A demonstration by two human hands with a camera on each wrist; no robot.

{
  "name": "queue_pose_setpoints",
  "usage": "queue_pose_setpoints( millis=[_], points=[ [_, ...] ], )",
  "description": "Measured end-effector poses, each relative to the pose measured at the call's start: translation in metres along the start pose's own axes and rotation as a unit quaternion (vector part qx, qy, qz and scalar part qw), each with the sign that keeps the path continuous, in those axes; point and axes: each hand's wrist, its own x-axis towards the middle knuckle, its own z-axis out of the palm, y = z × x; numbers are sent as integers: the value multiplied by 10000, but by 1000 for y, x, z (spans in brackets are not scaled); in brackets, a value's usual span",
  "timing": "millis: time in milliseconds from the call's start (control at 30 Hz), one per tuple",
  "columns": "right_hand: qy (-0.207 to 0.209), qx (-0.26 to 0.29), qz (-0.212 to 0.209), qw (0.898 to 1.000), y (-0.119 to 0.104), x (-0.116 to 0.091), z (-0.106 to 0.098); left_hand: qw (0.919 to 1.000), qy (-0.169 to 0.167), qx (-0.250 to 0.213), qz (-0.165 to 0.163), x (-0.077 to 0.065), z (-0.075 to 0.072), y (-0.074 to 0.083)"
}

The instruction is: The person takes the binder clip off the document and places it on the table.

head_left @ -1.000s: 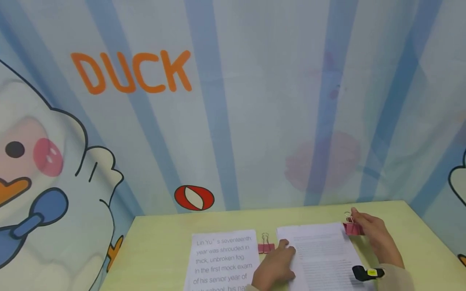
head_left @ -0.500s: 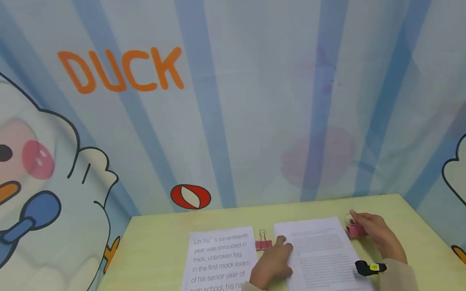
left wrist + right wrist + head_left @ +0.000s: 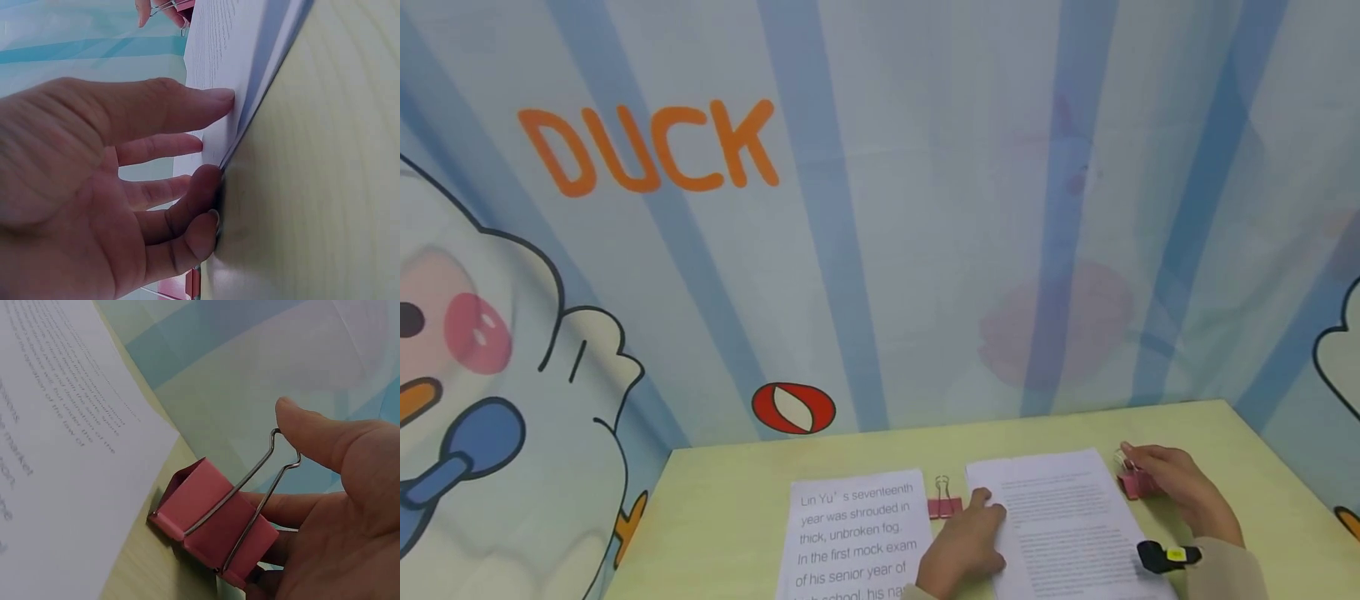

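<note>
In the head view, my left hand (image 3: 961, 542) rests on the left edge of a stack of printed paper (image 3: 1067, 517). The left wrist view has its thumb and two fingers touching the top sheet, with the other two bent against the table beside the stack. Past the stack's far right corner, my right hand (image 3: 1183, 487) holds a pink binder clip (image 3: 1137, 486). Up close in the right wrist view, the thumb presses the end of a wire handle (image 3: 269, 500), while the other fingers lie behind the pink body, partly hidden. The clip is apart from the paper's corner.
Another stack of paper (image 3: 857, 521) in large print lies to the left. Between the stacks sits a second pink binder clip (image 3: 945, 507), handles upright. A printed cloth backdrop (image 3: 925, 250) rises behind the pale yellow table (image 3: 722, 517).
My right hand and the pink clip have shifted right, away from the paper's far right corner, which the clip overlapped before. The left hand keeps its place on the stack. The head view has turned slightly.
</note>
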Motion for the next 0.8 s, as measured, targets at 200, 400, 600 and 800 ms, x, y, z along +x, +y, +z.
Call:
queue_pose_setpoints(
  millis=[200, 400, 600, 800],
  points=[
    [-354, -23, 331, 9988, 4, -2, 0, 10000, -32, -24, -15, -6, 0, 1],
    [83, -193, 105, 9997, 3, 0, 5, 10000, 6, 9, -14, -9, -3, 0],
    [-10, -193, 228, 9996, 3, 1, 6, 10000, -23, -7, -26, -12, -4, 0],
    [-171, -102, 332, 9993, 0, 1, 5, 10000, -20, -34, -86, -12, -3, -1]
  ],
)
